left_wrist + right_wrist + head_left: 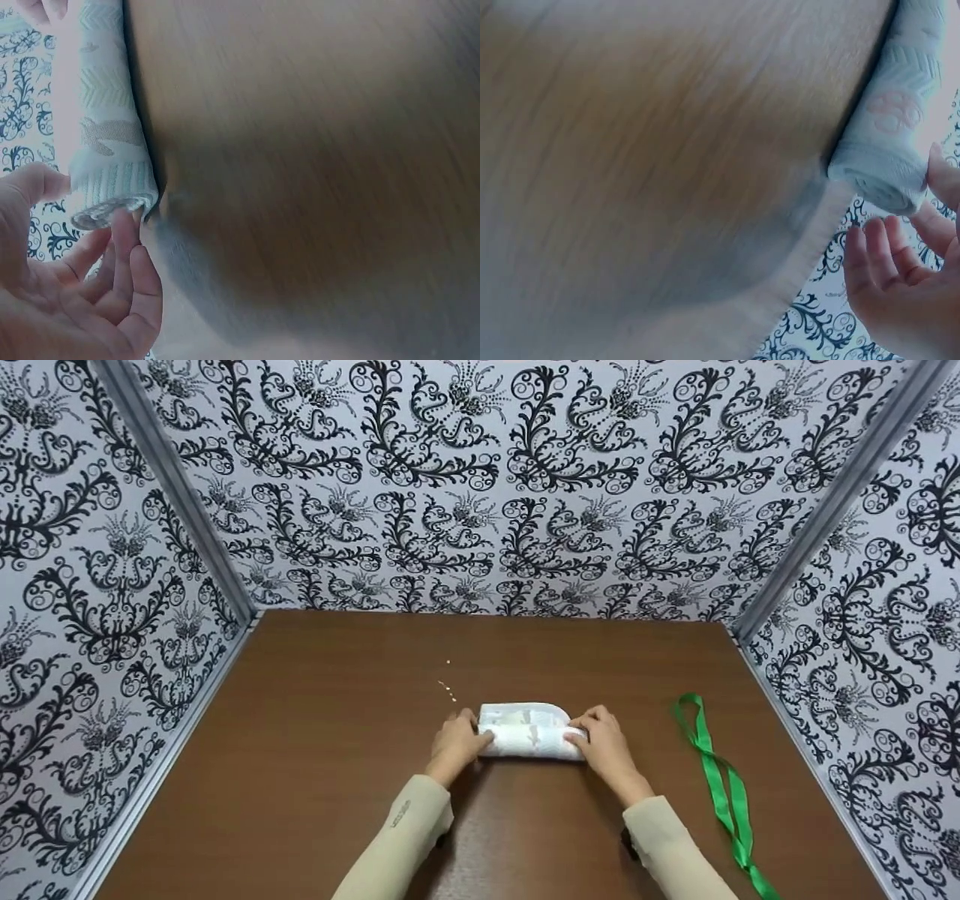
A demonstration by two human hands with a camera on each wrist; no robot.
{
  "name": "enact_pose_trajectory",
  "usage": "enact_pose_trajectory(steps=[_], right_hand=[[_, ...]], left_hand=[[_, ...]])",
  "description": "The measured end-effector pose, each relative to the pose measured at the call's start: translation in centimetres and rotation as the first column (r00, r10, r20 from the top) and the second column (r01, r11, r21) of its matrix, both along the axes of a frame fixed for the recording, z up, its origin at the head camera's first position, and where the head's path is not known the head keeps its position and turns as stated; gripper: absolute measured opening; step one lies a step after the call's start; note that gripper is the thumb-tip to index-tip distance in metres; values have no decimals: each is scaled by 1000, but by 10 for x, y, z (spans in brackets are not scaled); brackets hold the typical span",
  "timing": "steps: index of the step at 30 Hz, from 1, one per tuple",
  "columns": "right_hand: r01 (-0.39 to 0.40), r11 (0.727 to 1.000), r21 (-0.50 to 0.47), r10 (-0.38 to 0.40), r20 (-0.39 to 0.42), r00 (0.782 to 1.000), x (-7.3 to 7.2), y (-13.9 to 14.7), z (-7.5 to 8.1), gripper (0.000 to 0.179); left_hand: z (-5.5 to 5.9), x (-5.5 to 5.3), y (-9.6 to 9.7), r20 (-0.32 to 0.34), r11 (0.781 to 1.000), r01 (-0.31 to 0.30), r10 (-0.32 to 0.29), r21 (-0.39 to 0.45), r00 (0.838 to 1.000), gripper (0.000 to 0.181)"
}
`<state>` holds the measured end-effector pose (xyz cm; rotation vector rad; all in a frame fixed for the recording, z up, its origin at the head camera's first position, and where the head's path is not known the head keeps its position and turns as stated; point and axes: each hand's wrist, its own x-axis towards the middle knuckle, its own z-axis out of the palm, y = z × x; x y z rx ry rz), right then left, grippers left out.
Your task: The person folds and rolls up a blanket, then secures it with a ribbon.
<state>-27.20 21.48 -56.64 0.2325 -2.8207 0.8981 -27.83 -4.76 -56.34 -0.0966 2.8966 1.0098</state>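
A pale towel [529, 741] with pastel patterns lies partly rolled on the brown table, its flat part with a rounded corner reaching away behind the roll. My left hand [456, 741] holds the roll's left end; in the left wrist view the thumb touches its side and a fingertip is at the spiral end [112, 214]. At the opposite end, my right hand [604, 742] holds the roll between thumb and fingers. The right wrist view shows that coiled end [885, 187] with the thumb against it and the other fingers loosely bent below.
To the right, a long green ribbon [720, 787] lies loosely looped on the table [315, 720]. Several tiny bright specks [448, 688] show beyond the left hand. Walls with a black-and-white scroll pattern [465, 472] enclose the back and both sides.
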Motion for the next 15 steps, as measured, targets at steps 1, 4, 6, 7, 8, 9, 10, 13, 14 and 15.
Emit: enact_pose_trajectory(steps=[1,4,6,7,8,9,10,13,14,15], right_hand=[[-9,1000,30,10,-29,1000,0,-1,0,18],[-25,991,128,44,-146,988,2,-5,0,16],[-21,982,189,66,-239,969,3,-7,-1,18],[-16,976,216,78,-282,956,3,-8,-1,18],[-11,972,236,88,-319,944,4,-9,-1,18],[-9,968,251,99,-349,932,4,-10,-2,18],[-10,964,264,111,-371,922,4,-11,-2,18],[-9,953,302,142,-420,896,6,-13,-2,17],[-7,951,309,147,-430,891,7,-14,-3,16],[-7,949,315,152,-438,886,7,-14,-3,15]], left_hand=[[1,0,0,-10,1000,-3,3,-3,1000,32],[2,1,2,-71,1000,3,-3,-10,997,29],[4,2,5,-139,999,18,-22,-34,990,24],[4,3,6,-186,998,28,-38,-56,982,22],[4,4,8,-234,995,38,-59,-94,971,19],[4,5,9,-285,989,43,-84,-144,955,17],[4,6,11,-335,980,39,-104,-195,937,13],[3,10,15,-466,943,-16,-150,-334,872,8],[2,11,16,-497,927,-38,-165,-373,852,7],[2,13,17,-527,914,-60,-177,-402,831,8]])
